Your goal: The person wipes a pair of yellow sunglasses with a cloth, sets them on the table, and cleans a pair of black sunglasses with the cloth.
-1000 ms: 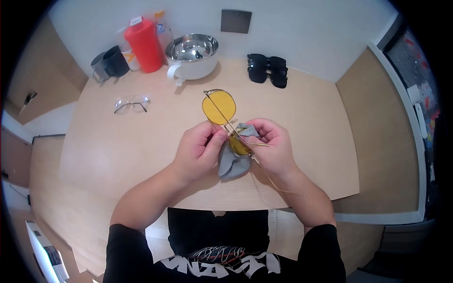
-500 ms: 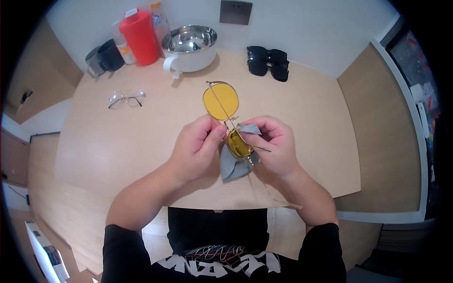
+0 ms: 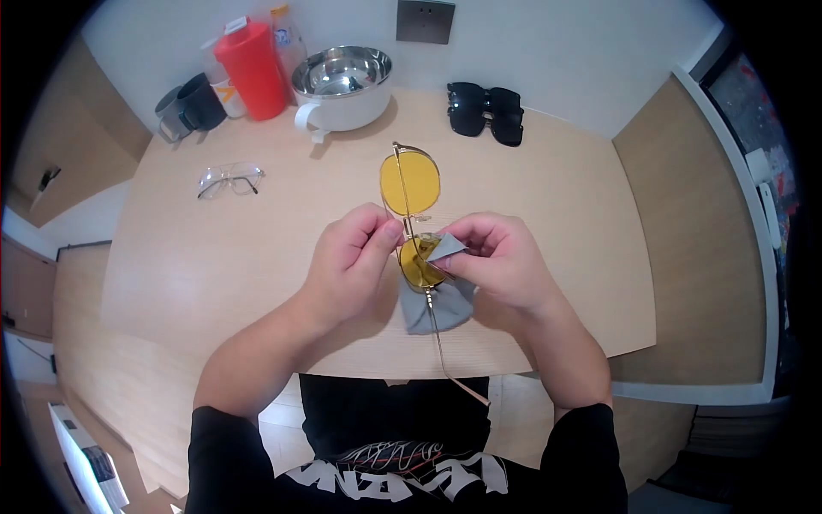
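Note:
Yellow-lensed glasses (image 3: 412, 183) with a thin gold frame are held over the table, turned so one lens is above the other. My left hand (image 3: 353, 259) pinches the frame near the bridge. My right hand (image 3: 499, 259) is closed on a grey cloth (image 3: 437, 310) at the lower lens. Part of the cloth lies over that lens, and the rest hangs behind and below it. One temple arm points down past the table's front edge.
Clear glasses (image 3: 231, 181) lie at the left on the table (image 3: 197, 265). Dark sunglasses (image 3: 485, 114) are at the back. A steel-lined white bowl (image 3: 344, 98), red jug (image 3: 253, 73), bottle (image 3: 288, 36) and dark mug (image 3: 200, 104) stand back left.
The yellow glasses have turned more upright, and the lower temple arm has swung left and down. My right hand's cloth tip has shifted on the lower lens.

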Demonstrator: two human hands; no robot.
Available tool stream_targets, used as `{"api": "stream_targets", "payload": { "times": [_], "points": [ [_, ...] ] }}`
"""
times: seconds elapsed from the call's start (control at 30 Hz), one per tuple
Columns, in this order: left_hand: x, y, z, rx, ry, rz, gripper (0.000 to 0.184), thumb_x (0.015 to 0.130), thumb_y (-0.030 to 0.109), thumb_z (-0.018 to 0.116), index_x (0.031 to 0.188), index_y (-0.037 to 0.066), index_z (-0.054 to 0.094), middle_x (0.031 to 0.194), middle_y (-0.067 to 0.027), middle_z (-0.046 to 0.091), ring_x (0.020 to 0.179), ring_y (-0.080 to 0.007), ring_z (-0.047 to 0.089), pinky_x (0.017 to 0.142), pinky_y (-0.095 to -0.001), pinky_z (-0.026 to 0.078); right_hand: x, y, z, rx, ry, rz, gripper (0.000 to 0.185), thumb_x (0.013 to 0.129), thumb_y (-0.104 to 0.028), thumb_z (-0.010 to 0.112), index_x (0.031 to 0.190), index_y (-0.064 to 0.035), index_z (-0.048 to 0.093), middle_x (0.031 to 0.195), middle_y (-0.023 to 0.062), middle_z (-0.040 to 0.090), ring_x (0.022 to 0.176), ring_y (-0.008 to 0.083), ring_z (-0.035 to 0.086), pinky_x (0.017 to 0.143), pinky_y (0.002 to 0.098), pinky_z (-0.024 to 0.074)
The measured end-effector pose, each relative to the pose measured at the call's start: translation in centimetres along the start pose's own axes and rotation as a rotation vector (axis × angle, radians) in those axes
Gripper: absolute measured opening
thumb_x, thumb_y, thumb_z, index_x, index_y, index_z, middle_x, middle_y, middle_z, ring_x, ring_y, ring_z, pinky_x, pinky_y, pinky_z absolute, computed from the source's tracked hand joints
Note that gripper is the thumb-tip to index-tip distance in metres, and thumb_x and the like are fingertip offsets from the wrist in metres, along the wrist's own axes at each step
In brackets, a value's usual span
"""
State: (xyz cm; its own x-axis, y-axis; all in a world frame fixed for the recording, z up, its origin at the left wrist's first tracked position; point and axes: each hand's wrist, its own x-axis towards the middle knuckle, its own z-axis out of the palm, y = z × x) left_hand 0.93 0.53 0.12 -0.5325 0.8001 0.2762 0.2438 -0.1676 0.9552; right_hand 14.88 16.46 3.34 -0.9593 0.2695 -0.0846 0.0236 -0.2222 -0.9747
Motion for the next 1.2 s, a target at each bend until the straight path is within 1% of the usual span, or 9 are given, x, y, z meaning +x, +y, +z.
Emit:
{"api": "stream_targets", "payload": {
  "times": [0.17, 0.27, 0.37, 0.47, 0.57, 0.77, 0.87, 0.97, 1.2],
  "points": [
    [0.0, 0.2, 0.1, -0.114, 0.005, -0.048, 0.016, 0.102, 0.016, 0.051, 0.094, 0.004, 0.058, 0.085, 0.0023, 0.057, 0.077, -0.0036, 0.047, 0.069, -0.0188, 0.039, -0.2, -0.3, -0.5, -0.041, 0.071, -0.006, 0.01, 0.087, 0.0, 0.067, 0.095, 0.0055, 0.066, 0.089, 0.0106, 0.07, 0.082, 0.0149, 0.067, 0.074, 0.027, 0.0549],
    [-0.3, 0.2, 0.1, -0.137, -0.001, 0.003, 0.016, 0.102, 0.017, 0.051, 0.095, 0.004, 0.057, 0.088, 0.0022, 0.057, 0.079, -0.0039, 0.048, 0.071, -0.0191, 0.04, -0.1, 0.0, -1.0, -0.125, 0.044, -0.038, 0.009, 0.088, 0.0, 0.067, 0.095, 0.0048, 0.067, 0.088, 0.0096, 0.07, 0.081, 0.0134, 0.067, 0.073, 0.026, 0.0547],
    [-0.3, 0.2, 0.1, -0.162, 0.044, 0.022, 0.018, 0.101, 0.013, 0.051, 0.091, 0.0, 0.058, 0.086, -0.0022, 0.061, 0.083, -0.0075, 0.052, 0.076, -0.0226, 0.044, 0.0, 0.3, -0.9, -0.098, 0.04, -0.087, 0.008, 0.088, -0.001, 0.067, 0.094, 0.004, 0.067, 0.086, 0.0082, 0.07, 0.079, 0.0117, 0.066, 0.072, 0.025, 0.0541],
    [-0.3, 0.2, 0.0, -0.234, 0.043, -0.018, 0.018, 0.102, 0.014, 0.051, 0.091, 0.001, 0.057, 0.086, -0.0008, 0.059, 0.081, -0.007, 0.051, 0.076, -0.0224, 0.043, 0.0, 0.0, -0.9, -0.104, 0.041, -0.098, 0.008, 0.09, -0.003, 0.065, 0.094, 0.0033, 0.067, 0.085, 0.0068, 0.069, 0.077, 0.0108, 0.065, 0.07, 0.0247, 0.0533],
    [-0.4, 0.1, -0.7, -0.269, 0.055, -0.015, 0.019, 0.103, 0.019, 0.048, 0.094, 0.005, 0.055, 0.09, 0.0004, 0.057, 0.083, -0.005, 0.05, 0.076, -0.0209, 0.042, 0.1, 0.3, -1.2, 0.038, 0.126, -0.128, 0.01, 0.093, -0.006, 0.062, 0.093, 0.0025, 0.067, 0.084, 0.0059, 0.069, 0.075, 0.0102, 0.064, 0.068, 0.0245, 0.0521],
    [-0.1, 0.5, -0.7, -0.226, 0.142, 0.058, 0.02, 0.103, 0.02, 0.047, 0.092, 0.005, 0.053, 0.089, -0.0003, 0.056, 0.08, -0.0051, 0.048, 0.074, -0.021, 0.041, 0.8, 0.1, -1.6, 0.148, 0.255, -0.147, 0.014, 0.096, -0.009, 0.059, 0.099, 0.002, 0.066, 0.089, 0.0064, 0.068, 0.077, 0.0098, 0.063, 0.07, 0.0244, 0.0513],
    [-0.2, 0.6, -0.6, -0.207, 0.133, 0.1, 0.02, 0.104, 0.019, 0.045, 0.091, 0.006, 0.052, 0.087, 0.0, 0.054, 0.078, -0.0052, 0.047, 0.074, -0.0213, 0.041, 0.9, 0.2, -1.9, 0.103, 0.22, -0.143, 0.012, 0.097, -0.009, 0.058, 0.103, -0.0005, 0.064, 0.086, 0.0018, 0.066, 0.076, 0.0064, 0.06, 0.069, 0.0209, 0.0495],
    [-0.3, 0.6, -0.8, -0.222, 0.1, 0.082, 0.019, 0.104, 0.019, 0.044, 0.092, 0.006, 0.051, 0.087, 0.0004, 0.053, 0.078, -0.0054, 0.046, 0.074, -0.0215, 0.041, 1.0, 0.6, -2.4, 0.03, 0.193, -0.135, 0.014, 0.094, -0.007, 0.061, 0.105, -0.0001, 0.059, 0.093, 0.0074, 0.067, 0.083, 0.0099, 0.063, 0.073, 0.0245, 0.0511],
    [-0.3, 0.5, -0.6, -0.308, 0.098, 0.084, 0.018, 0.104, 0.017, 0.046, 0.092, 0.004, 0.052, 0.086, 0.0013, 0.051, 0.08, -0.0064, 0.043, 0.076, -0.0223, 0.039, 0.5, 0.6, -1.1, -0.055, 0.205, -0.171, 0.015, 0.089, -0.003, 0.066, 0.101, -0.0009, 0.058, 0.094, 0.0085, 0.068, 0.083, 0.0109, 0.064, 0.073, 0.025, 0.0515]
  ]
}}
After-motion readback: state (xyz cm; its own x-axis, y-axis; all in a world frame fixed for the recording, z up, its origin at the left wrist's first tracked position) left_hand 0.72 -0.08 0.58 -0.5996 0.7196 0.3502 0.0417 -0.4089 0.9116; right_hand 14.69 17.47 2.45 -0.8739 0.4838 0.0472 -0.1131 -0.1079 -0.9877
